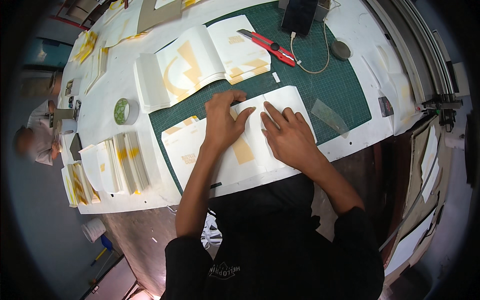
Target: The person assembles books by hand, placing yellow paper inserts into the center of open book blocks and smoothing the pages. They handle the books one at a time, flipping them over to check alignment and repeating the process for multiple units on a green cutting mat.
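Observation:
A white printed paper sheet with pale orange print (243, 152) lies at the near edge of the green cutting mat (345, 95), a fold line running down it. My left hand (225, 120) rests at its far edge, fingers bent and thumb stretched out over the paper, apart from the index finger. Just right of the fold, my right hand (290, 135) lies on the sheet with its fingers spread. Beyond my hands is a stack of similar folded sheets (192, 62). On that stack's right end and the mat lies a red utility knife (270, 46), its blade pointing left.
A tape roll (126, 111) and bundles of folded sheets (120, 162) are on the left. A phone (299, 17) with a cable (327, 50) stands at the back, near a dark round object (341, 50). A clear strip (329, 117) lies right. Another person (40, 132) is far left.

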{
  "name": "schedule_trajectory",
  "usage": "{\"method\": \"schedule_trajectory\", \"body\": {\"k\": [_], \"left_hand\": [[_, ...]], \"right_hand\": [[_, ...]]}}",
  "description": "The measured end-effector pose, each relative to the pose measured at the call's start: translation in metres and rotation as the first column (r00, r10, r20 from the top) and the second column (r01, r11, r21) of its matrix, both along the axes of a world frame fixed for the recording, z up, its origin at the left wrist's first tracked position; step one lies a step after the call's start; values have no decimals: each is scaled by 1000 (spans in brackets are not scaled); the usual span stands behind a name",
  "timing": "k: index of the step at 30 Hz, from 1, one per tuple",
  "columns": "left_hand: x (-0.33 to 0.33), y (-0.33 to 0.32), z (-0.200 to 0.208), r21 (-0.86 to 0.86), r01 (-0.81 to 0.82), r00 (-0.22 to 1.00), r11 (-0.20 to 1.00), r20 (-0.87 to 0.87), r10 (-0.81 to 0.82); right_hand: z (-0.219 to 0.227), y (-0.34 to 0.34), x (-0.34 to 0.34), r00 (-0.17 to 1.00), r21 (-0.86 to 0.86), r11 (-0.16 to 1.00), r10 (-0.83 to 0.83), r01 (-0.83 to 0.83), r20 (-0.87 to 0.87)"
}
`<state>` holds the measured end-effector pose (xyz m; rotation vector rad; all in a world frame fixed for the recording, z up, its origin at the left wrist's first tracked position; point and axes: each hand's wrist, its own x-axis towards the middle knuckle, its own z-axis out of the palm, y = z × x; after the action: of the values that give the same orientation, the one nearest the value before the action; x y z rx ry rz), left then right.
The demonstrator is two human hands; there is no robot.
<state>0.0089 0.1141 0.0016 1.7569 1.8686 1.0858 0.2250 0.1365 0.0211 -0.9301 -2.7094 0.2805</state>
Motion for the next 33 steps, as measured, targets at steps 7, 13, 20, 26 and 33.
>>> {"method": "schedule_trajectory", "body": {"k": [7, 13, 20, 26, 33], "left_hand": [[1, 0, -4, -16, 28, 993, 999, -116, -30], [2, 0, -7, 24, 3, 999, 1000, -49, -2], [2, 1, -5, 5, 23, 995, 1000, -92, -23], [2, 0, -7, 25, 49, 990, 998, -137, -45], [3, 1, -7, 15, 48, 989, 999, -141, -46]], "right_hand": [[-4, 1, 2, 999, -10, 1000, 19, -20, -32], [-1, 3, 1, 999, -27, 999, 32, -33, -30], [-3, 2, -1, 997, -62, 998, 18, -22, -70], [-29, 25, 3, 983, -63, 997, 41, -53, -179], [-18, 81, -26, 958, -192, 970, -188, 147, -217]]}}
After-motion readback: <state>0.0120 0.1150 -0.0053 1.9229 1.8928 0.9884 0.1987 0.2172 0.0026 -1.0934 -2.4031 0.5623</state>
